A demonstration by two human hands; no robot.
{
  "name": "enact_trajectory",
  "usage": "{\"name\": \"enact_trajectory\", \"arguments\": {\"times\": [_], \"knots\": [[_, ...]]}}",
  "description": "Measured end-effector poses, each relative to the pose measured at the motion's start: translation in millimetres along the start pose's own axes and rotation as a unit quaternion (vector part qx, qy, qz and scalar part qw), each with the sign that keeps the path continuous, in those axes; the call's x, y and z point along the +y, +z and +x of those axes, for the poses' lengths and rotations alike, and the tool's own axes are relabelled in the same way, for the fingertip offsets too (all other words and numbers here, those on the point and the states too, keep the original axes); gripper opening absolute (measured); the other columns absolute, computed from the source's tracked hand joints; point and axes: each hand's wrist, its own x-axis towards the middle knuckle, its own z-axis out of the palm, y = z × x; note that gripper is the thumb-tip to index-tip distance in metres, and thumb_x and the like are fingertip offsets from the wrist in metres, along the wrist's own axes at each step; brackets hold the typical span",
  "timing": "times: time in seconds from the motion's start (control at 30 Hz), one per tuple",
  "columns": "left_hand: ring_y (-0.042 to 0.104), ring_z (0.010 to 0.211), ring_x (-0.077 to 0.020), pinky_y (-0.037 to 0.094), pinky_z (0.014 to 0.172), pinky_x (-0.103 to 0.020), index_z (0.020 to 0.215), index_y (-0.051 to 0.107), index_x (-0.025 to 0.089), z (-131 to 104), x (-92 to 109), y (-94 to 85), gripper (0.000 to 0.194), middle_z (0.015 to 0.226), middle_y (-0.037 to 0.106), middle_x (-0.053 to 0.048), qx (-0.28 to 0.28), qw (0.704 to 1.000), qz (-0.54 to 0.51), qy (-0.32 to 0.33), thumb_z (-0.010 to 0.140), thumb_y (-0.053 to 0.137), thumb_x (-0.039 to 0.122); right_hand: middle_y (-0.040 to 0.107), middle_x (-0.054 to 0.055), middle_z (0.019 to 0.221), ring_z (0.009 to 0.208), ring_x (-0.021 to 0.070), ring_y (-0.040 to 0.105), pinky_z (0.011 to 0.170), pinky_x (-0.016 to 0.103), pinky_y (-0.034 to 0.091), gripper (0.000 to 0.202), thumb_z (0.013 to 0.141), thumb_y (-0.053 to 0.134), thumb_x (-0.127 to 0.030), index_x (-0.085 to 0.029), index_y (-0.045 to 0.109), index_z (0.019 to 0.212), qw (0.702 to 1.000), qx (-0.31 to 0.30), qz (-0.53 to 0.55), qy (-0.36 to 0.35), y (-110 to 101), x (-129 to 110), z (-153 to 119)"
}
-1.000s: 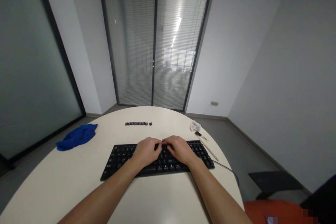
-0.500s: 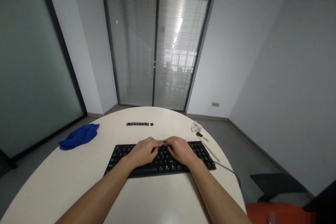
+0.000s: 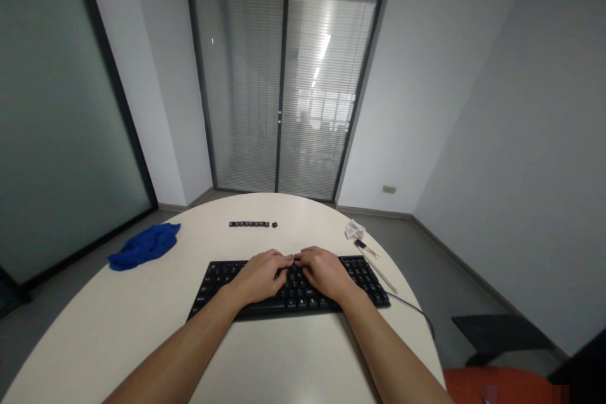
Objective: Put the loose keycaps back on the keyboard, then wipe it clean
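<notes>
A black keyboard [image 3: 298, 303] lies across the white round table [image 3: 265, 366], under both hands. My left hand [image 3: 266, 274] rests over its middle, fingers pointing right and pressed together; what they hold, if anything, is too small to name. My right hand [image 3: 322, 270] meets it from the right, its fingers bent together at the keyboard's top rows. The two sets of fingertips nearly touch, and the keys beneath them are hidden. Beyond the keyboard, a row of several loose black keycaps [image 3: 249, 224] sits with one separate keycap [image 3: 274, 225] at its right end.
At the table's left lies a crumpled blue cloth [image 3: 145, 247]. Near the right edge are a crumpled white tissue [image 3: 355, 229], a small brush [image 3: 366, 247] and a thin stick [image 3: 381, 273]. The keyboard's cable [image 3: 413, 306] runs off the right edge, towards a red chair [image 3: 502, 385].
The view has shifted very slightly. Both hands stay at the same place on the keyboard, with hardly any visible movement of the fingers.
</notes>
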Motion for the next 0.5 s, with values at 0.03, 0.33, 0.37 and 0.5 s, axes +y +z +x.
{"name": "enact_trajectory", "arguments": {"times": [0.03,0.33,0.37,0.5], "knots": [[0.064,0.107,-0.0203,0.049,0.097,-0.032,0.115,0.071,0.025,-0.2,-0.5,1.0,0.035,0.113,0.073,-0.004,0.003,1.0,0.001,-0.003,0.089,0.049,0.016,0.074,0.007,0.11,0.114,0.0199,0.062,0.103,0.03,0.043,0.029,0.086,0.052,-0.009,-0.019,0.074,0.102,1.0,-0.001,0.001,0.004,0.2,0.1,-0.2],[0.061,0.114,-0.0217,0.046,0.104,-0.035,0.124,0.066,0.022,-1.2,-3.4,6.3,0.038,0.124,0.07,-0.005,0.012,1.0,0.013,-0.002,0.089,0.05,0.018,0.073,0.005,0.116,0.109,0.0195,0.066,0.099,0.029,0.045,0.034,0.09,0.05,-0.013,-0.021,0.07,0.116,0.998,0.023,0.029,0.043,-2.5,-4.1,-0.9],[0.061,0.115,-0.0219,0.046,0.104,-0.035,0.123,0.066,0.022,-1.6,-3.1,6.1,0.038,0.124,0.069,-0.005,0.013,1.0,0.013,-0.005,0.089,0.05,0.019,0.073,0.005,0.115,0.108,0.0196,0.066,0.099,0.029,0.046,0.034,0.092,0.049,-0.014,-0.021,0.07,0.117,0.998,0.028,0.029,0.046,-2.9,-5.3,-0.8],[0.061,0.114,-0.0238,0.047,0.103,-0.037,0.129,0.059,0.02,-2.5,-2.4,6.4,0.04,0.125,0.067,-0.008,0.018,0.999,0.02,-0.037,0.091,0.05,0.024,0.074,0.006,0.112,0.107,0.0198,0.065,0.098,0.03,0.045,0.029,0.097,0.049,-0.023,-0.021,0.071,0.115,0.999,0.027,0.025,0.036,-2.7,-8.1,-0.6]]}}
